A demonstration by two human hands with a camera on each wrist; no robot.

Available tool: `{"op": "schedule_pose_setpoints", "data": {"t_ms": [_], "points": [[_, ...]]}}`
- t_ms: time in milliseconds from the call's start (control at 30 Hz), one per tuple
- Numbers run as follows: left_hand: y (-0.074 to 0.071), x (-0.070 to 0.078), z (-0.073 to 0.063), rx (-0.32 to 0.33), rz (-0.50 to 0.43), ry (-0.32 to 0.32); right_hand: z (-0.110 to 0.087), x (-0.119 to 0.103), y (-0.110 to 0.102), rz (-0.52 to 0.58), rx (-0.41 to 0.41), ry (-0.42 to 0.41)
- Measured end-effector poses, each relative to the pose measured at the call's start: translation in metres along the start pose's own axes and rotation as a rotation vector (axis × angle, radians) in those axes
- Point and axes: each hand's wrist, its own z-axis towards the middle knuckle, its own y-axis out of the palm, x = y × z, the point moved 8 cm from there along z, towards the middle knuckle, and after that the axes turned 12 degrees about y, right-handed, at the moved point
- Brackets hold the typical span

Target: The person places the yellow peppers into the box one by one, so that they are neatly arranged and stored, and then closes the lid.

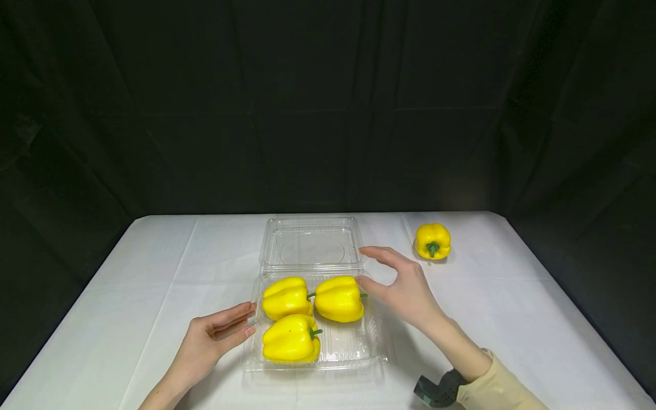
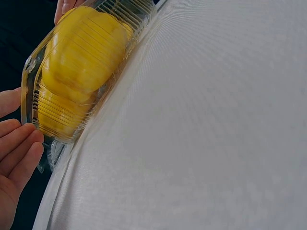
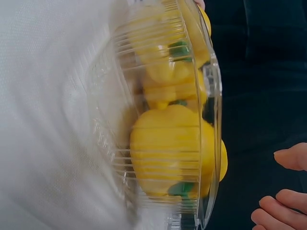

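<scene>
A clear plastic clamshell container [image 1: 348,341] stands unfolded, its lid [image 1: 312,245] laid back at the far side. Inside are three yellow bell peppers: one at back left [image 1: 287,298], one at back right [image 1: 339,299] and one at front left [image 1: 291,339]. My left hand [image 1: 212,336] touches the container's left rim with fairly straight fingers [image 2: 21,148]. My right hand [image 1: 402,285] holds nothing; its thumb and fingers are spread apart near the back right pepper. In the right wrist view, the right-hand fingers [image 3: 280,213] are clear of the container wall.
Another yellow bell pepper [image 1: 433,241] sits at the back right of the white-covered table [image 1: 492,296], stem facing me. Dark cloth [image 1: 318,114] hangs behind the table and along its sides. A black wrist device [image 1: 439,389] is at the right sleeve.
</scene>
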Motion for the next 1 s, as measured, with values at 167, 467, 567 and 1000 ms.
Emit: {"op": "schedule_pose_setpoints", "data": {"t_ms": [167,467,567,1000], "points": [[0.0,0.0,0.0,0.004,-0.003,-0.013,0.002,0.003,-0.003,-0.002,0.021,0.005],[0.0,-0.001,0.0,0.007,-0.004,-0.015,0.006,0.009,-0.008,0.002,0.04,0.03],[-0.001,-0.001,0.0,0.006,-0.003,-0.008,0.008,0.012,-0.009,0.011,0.047,0.042],[-0.001,-0.001,0.0,0.006,0.002,-0.008,0.013,0.022,-0.017,-0.006,0.083,0.104]]}}
